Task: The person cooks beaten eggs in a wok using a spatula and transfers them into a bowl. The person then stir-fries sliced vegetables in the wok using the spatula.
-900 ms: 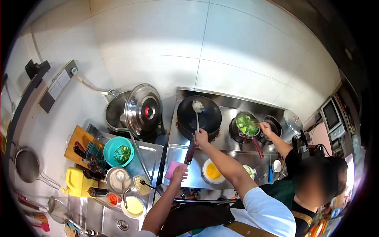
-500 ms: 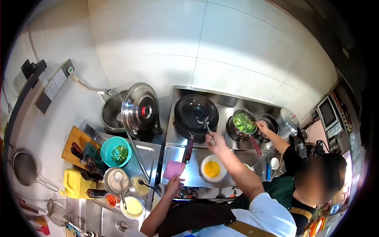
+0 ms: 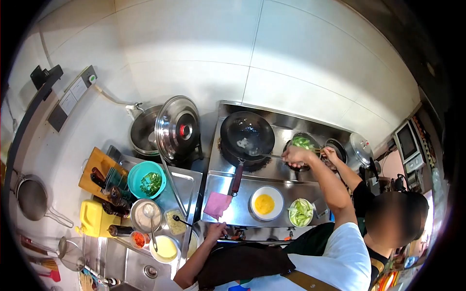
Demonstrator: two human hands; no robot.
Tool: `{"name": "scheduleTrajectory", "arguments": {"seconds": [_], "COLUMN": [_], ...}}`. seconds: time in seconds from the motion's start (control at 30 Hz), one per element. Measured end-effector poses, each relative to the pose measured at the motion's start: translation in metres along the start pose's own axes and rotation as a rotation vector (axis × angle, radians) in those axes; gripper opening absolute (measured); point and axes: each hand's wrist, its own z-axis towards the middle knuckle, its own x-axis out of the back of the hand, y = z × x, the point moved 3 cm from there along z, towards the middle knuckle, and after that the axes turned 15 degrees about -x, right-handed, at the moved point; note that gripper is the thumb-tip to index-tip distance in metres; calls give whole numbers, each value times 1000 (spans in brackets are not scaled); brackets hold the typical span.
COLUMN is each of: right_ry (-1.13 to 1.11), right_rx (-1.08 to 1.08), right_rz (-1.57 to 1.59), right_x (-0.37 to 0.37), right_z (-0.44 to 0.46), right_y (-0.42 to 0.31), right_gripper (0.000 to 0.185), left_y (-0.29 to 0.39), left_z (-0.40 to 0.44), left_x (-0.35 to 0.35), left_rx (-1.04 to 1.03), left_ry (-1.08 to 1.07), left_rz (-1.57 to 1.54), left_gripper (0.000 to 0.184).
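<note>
My right hand [image 3: 297,156] is closed round the handle of a metal wok spatula [image 3: 270,155]. The spatula reaches left into the dark wok [image 3: 247,126], its head beside a small white lump [image 3: 244,143]; the head's exact shape is unclear. That wok sits on the left burner, its brown handle [image 3: 237,180] towards me. By the front edge of the stove is my left hand [image 3: 216,230], fingers curled, just below a pink cloth [image 3: 218,204]; whatever it grips is hidden. A bowl of beaten egg [image 3: 265,203] stands between my arms.
At right, a co-worker's hand [image 3: 331,154] works at a pan of green vegetables [image 3: 304,141]. A bowl of pale green slices [image 3: 301,212] stands on the stove front. Left are a turquoise bowl [image 3: 133,180], a yellow jug [image 3: 93,219], and a large lidded pot [image 3: 180,129].
My right hand has swung right towards the co-worker's pan, and the spatula now lies more sideways. The bowl of green slices has come into fuller view. My left hand stays low, its fingers more curled.
</note>
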Motion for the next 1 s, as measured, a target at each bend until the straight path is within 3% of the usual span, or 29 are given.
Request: {"name": "scheduleTrajectory", "arguments": {"seconds": [0.07,0.23,0.27,0.3,0.4,0.5,0.63,0.73,0.87,1.0], "right_ry": [-7,422,536,496,669,607,626,292,557,770], "right_rx": [0,2,15,-45,32,188,204,126,185,-4], "right_rz": [184,520,584,672,558,585,308,315,-237,-545], "right_x": [-40,-158,-167,-167,-153,-137,-96,-52,20,36], "right_z": [38,176,187,184,162,157,130,95,34,-41], "right_y": [20,37,34,26,13,22,52,88,115,68], "right_gripper": [35,36,35,33,34,34,35,32,32,28], "left_y": [5,3,4,2,-3,-3,-9,-13,-16,-25], "left_z": [-10,-32,-35,-38,-39,-45,-33,-24,-1,35], "left_x": [1,12,15,16,21,19,7,-4,-28,-72], "left_rx": [-2,27,28,28,40,38,66,95,85,125], "left_ry": [70,150,156,157,148,144,72,1,-111,-268], "left_rz": [-48,-81,-72,-65,-32,-19,8,29,33,51], "left_gripper": [28,24,23,23,24,27,31,34,35,41]}}
